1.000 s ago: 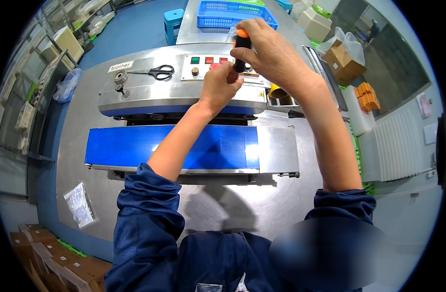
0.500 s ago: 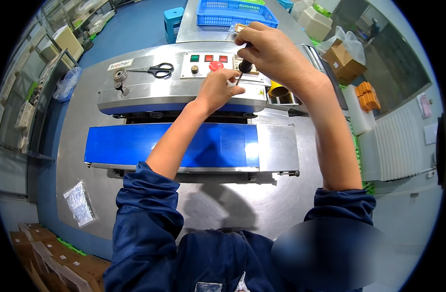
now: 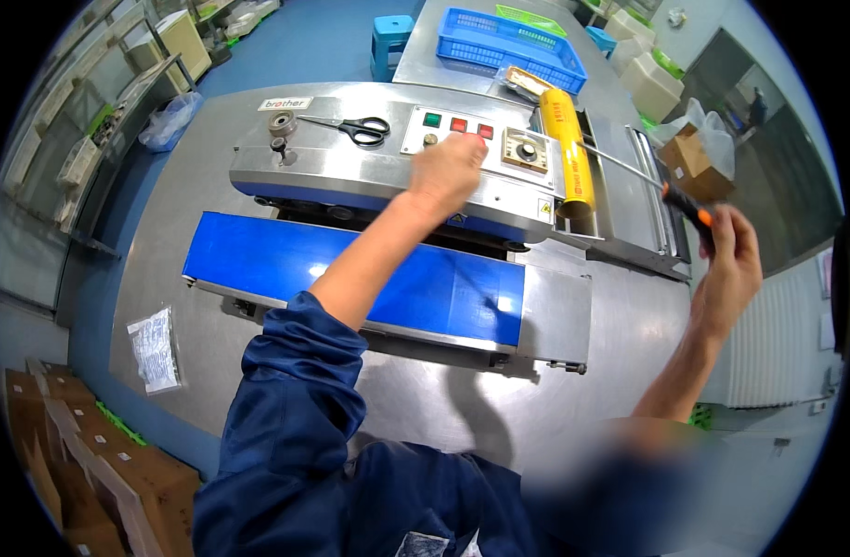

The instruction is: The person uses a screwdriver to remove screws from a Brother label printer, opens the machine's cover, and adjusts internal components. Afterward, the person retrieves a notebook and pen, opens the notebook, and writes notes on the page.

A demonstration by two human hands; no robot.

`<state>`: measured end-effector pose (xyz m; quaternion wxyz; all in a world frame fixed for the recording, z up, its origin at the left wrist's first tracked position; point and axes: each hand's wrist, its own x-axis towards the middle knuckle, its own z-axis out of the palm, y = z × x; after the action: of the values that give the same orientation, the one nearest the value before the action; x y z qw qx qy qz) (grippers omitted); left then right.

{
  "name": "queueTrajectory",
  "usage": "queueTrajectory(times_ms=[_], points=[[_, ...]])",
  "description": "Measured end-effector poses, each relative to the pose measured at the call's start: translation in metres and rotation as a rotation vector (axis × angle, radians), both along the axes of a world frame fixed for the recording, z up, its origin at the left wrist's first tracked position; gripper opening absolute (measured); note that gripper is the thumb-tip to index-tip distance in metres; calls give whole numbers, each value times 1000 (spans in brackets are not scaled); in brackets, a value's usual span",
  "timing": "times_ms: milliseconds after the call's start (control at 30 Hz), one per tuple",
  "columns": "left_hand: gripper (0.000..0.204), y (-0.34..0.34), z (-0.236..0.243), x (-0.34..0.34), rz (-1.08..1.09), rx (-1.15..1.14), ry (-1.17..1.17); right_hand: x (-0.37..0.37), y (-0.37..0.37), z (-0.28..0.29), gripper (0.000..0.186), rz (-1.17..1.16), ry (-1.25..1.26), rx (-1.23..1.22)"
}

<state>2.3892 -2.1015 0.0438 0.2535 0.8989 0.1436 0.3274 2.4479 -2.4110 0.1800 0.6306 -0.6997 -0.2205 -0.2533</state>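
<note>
**Right hand point(image 3: 729, 269) out wide, screwdriver point(image 3: 688, 205) in its grip**

There's your right arm, bent beyond the machine's point(image 3: 350, 176) right end, fingers wrapped around the black-and-orange handle, shaft slanting up-left toward the yellow tube point(image 3: 568, 153)! Your left forearm crosses the blue belt point(image 3: 425, 292), left hand point(image 3: 446, 176) curled at the control panel point(image 3: 494, 148); whether its fingers hold anything, I can't tell.

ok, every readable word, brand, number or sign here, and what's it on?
Wording not copied, locations only:
White nameplate: legible lettering, on the silver machine, upper left.
Yellow-triangle sticker: machine's right end, text too small.
Yellow tube: red print, too small to read.
Packet, lower left: print too blurred.
</note>
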Motion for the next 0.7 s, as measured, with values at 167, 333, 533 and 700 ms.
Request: queueTrajectory(times_ms=[167,333,533,700], points=[[24,97,-1,-15,366,-35,54,-7,-75,-42,19,-14,324,247],[27,136,-8,-30,387,56,145,-16,-98,-70,20,-5,502,380],[46,142,-31,-53,143,361,173,-25,-129,-108,24,59,646,488],[46,140,-35,-35,129,252,356,-27,-132,-129,24,79,723,541]])
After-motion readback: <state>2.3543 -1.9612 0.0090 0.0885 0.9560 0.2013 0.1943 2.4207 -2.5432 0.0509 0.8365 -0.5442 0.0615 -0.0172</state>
